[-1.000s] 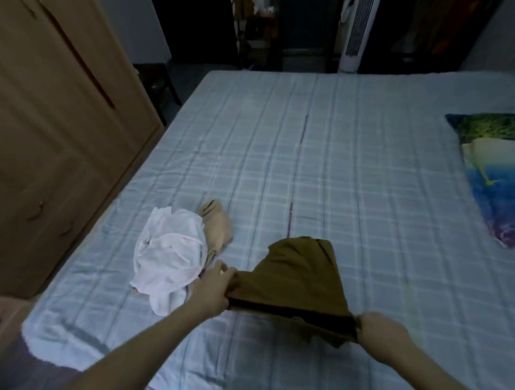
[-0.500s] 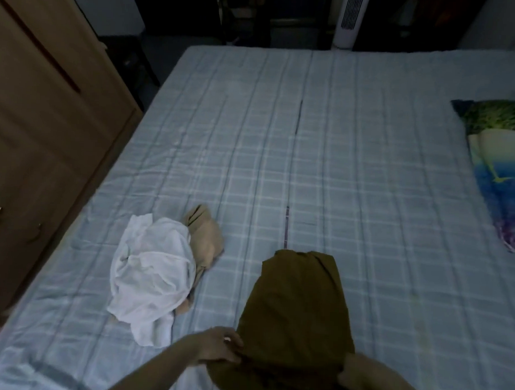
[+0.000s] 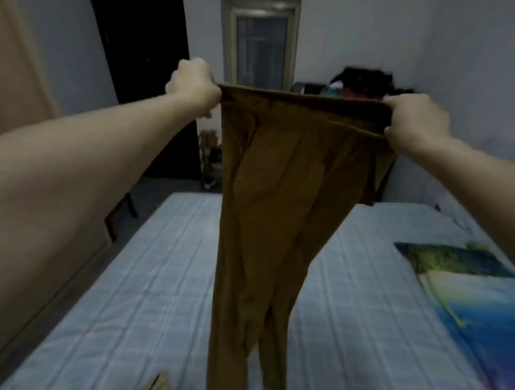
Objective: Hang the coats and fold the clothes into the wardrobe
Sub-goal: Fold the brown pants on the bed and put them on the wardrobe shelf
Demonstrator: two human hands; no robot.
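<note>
The brown trousers [image 3: 267, 209] were held up above the bed [image 3: 159, 293] by the waistband, each end gripped in a closed fist, left hand [image 3: 193, 89] and right hand [image 3: 415, 123], probably so the legs would hang straight and uncreased, ready for folding.

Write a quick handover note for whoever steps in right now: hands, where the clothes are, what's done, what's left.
Left hand: grips one end of the waistband of the brown trousers.
Right hand: grips the other end.
Trousers: held up in the air, legs hanging straight down above the bed, unfolded.
Other clothes: only a tan garment shows at the bottom edge, lying on the bed.
Done: trousers spread by the waistband.
Left: fold them, fold the rest, put everything in the wardrobe. No coats are in view.
</note>
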